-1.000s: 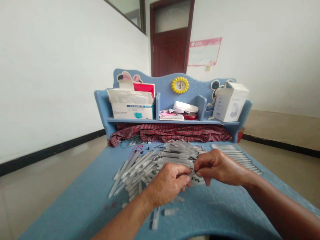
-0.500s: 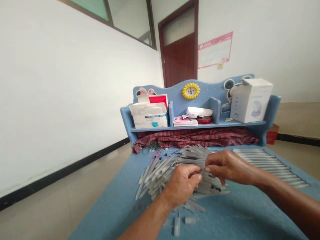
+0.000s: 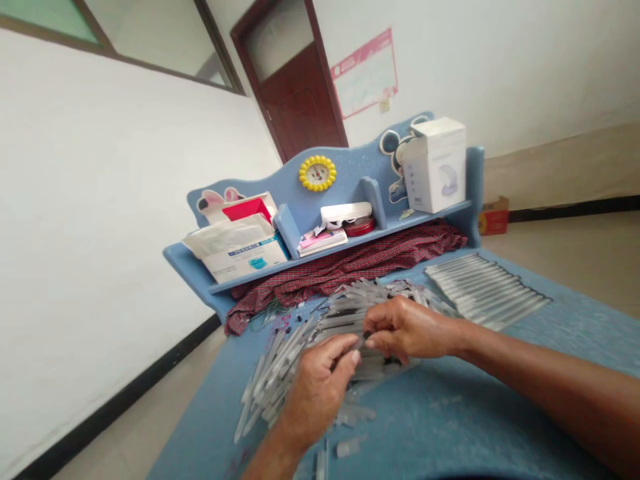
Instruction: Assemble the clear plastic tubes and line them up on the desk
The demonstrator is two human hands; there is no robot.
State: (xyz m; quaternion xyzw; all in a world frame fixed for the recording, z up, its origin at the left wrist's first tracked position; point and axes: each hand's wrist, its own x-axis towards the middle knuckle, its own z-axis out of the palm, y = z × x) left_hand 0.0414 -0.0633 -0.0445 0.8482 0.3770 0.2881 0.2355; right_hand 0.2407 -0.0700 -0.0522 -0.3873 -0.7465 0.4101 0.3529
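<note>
My left hand (image 3: 315, 390) and my right hand (image 3: 410, 330) meet over a loose heap of clear plastic tubes (image 3: 280, 380) on a blue padded tabletop (image 3: 450, 400). Between my fingertips is one thin clear tube with a small black end (image 3: 361, 341). Both hands pinch it, though my fingers hide part of it. Several tubes with black ends lie under my hands. Farther right, beyond my right hand, a neat row of aligned tubes (image 3: 485, 290) lies side by side. A few loose pieces (image 3: 347, 447) sit near my left wrist.
A blue shelf (image 3: 330, 257) backs the tabletop and holds a face-mask box (image 3: 243, 257), a white box (image 3: 435, 167) and papers. A red checked cloth (image 3: 345, 263) lies below it. A cardboard box (image 3: 493, 217) stands on the floor at right.
The whole view has rolled and the shelf now looks tilted. My hands stay together over the heap, and the aligned row appears nearer my right forearm.
</note>
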